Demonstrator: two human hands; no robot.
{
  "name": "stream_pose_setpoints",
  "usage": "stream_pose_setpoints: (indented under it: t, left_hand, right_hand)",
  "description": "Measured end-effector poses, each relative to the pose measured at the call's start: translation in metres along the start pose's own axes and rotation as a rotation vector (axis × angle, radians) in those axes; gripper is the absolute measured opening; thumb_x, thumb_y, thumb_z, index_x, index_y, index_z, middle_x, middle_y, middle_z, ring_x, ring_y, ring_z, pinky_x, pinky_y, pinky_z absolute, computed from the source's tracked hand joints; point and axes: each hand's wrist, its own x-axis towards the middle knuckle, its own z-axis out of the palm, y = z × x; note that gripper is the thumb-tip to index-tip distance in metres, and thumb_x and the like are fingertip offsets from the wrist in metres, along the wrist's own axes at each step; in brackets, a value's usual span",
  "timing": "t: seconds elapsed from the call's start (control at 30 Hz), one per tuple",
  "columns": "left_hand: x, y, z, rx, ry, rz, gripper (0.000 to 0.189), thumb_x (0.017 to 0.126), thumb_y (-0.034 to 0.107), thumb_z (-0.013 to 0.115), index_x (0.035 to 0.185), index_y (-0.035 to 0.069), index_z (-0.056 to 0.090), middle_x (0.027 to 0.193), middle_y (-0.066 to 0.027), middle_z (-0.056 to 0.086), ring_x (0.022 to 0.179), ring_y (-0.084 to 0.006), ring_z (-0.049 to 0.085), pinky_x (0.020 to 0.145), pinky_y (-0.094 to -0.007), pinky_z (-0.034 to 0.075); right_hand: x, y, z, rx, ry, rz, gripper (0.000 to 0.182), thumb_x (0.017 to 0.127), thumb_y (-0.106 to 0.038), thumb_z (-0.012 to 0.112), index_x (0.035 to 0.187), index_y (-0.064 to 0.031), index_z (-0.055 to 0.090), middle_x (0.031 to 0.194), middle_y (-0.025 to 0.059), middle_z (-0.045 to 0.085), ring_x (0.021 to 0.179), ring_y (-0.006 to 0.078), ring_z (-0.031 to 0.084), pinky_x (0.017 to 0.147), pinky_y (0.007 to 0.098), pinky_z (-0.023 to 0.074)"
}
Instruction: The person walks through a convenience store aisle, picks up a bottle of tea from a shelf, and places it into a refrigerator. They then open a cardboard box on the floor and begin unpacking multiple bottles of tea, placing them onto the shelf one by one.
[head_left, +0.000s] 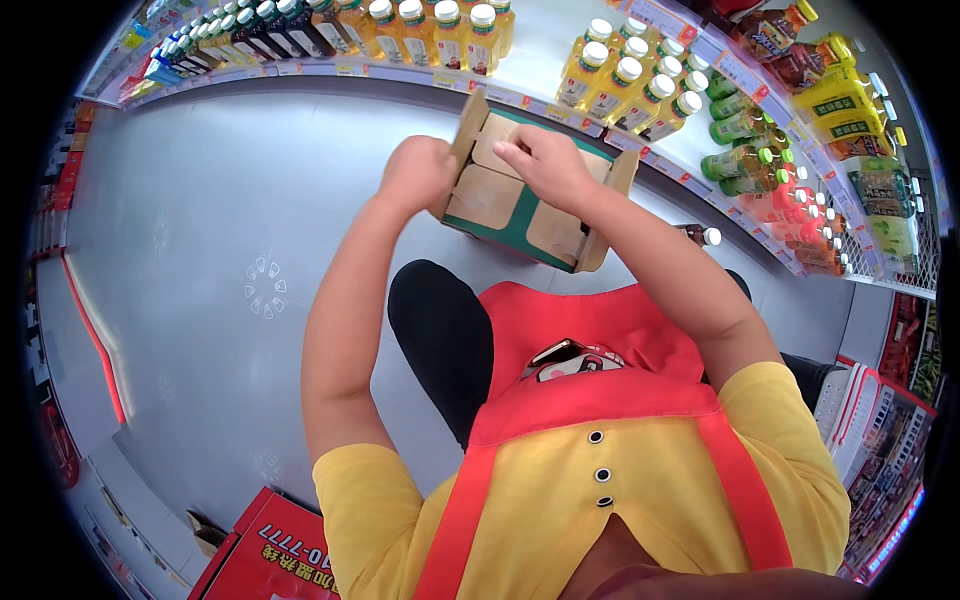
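Observation:
In front of my knees is a brown cardboard carton (489, 196) with green bands. Its end flaps, the left one (470, 127) and the right one (621, 180), stand up. My left hand (421, 174) is closed around the edge of the left end flap. Over the carton's top is my right hand (547, 166), fingers curled and thumb out to the left. Whether those fingers grip a top panel is hidden. The carton's contents are mostly covered by the top panels.
Shelves of bottled drinks curve around the far side, with yellow bottles (626, 79) just beyond the carton. A dark bottle with a white cap (701, 235) lies right of the carton, partly behind my forearm. A red box bearing writing (262, 551) stands at lower left on the grey floor (187, 187).

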Motion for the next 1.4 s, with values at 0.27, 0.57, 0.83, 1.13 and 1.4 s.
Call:
stream_pose_setpoints:
  t: [0.27, 0.57, 0.83, 1.13, 1.4]
  left_hand:
    - [-0.01, -0.068, 0.041, 0.12, 0.04, -0.424, 0.036, 0.086, 0.036, 0.057, 0.092, 0.0, 0.058, 0.096, -0.0167, 0.062, 0.086, -0.0317, 0.061, 0.074, -0.0423, 0.047]
    - [-0.014, 0.021, 0.051, 0.383, 0.431, 0.306, 0.021, 0.079, 0.013, 0.056, 0.098, 0.004, 0.058, 0.104, -0.006, 0.058, 0.116, -0.0251, 0.047, 0.101, -0.057, 0.026]
    - [-0.013, 0.031, 0.071, 0.099, 0.248, 0.479, 0.019, 0.081, 0.018, 0.06, 0.093, 0.003, 0.06, 0.1, -0.0099, 0.058, 0.104, -0.0288, 0.052, 0.098, -0.0436, 0.036]
    - [-0.038, 0.068, 0.015, -0.031, 0.042, 0.086, 0.031, 0.083, 0.031, 0.06, 0.069, 0.003, 0.06, 0.066, -0.0124, 0.055, 0.066, -0.0317, 0.053, 0.062, -0.0426, 0.043]
    - [-0.118, 0.047, 0.045, -0.006, -0.259, 0.13, 0.067, 0.072, 0.022, 0.073, 0.129, 0.009, 0.042, 0.138, -0.011, 0.035, 0.131, -0.0279, 0.03, 0.105, -0.0415, 0.03]
  right_hand:
    - [-0.025, 0.075, -0.009, -0.835, -0.023, -0.2, 0.07, 0.079, -0.037, 0.064, 0.13, 0.0033, 0.038, 0.13, 0.0208, 0.043, 0.124, 0.0335, 0.039, 0.098, 0.0456, 0.0374]
    - [0.017, 0.092, -0.071, -0.262, 0.061, -0.104, 0.033, 0.087, -0.023, 0.055, 0.111, -0.0004, 0.049, 0.093, 0.0219, 0.061, 0.092, 0.0366, 0.059, 0.081, 0.0426, 0.0476]
    - [0.023, 0.11, -0.055, -0.199, 0.337, -0.205, 0.041, 0.084, -0.032, 0.062, 0.11, -0.0009, 0.055, 0.1, 0.0209, 0.06, 0.095, 0.0331, 0.057, 0.082, 0.0396, 0.0456]
    - [0.065, 0.136, -0.06, -0.787, 0.469, -0.21, 0.039, 0.083, -0.026, 0.06, 0.113, -0.0007, 0.056, 0.117, 0.0171, 0.055, 0.113, 0.0276, 0.049, 0.093, 0.0396, 0.0394]
    - [0.037, 0.146, -0.089, -0.738, -0.167, -0.335, 0.065, 0.088, -0.041, 0.054, 0.134, 0.0008, 0.035, 0.137, 0.0194, 0.039, 0.13, 0.0321, 0.032, 0.107, 0.0424, 0.0264]
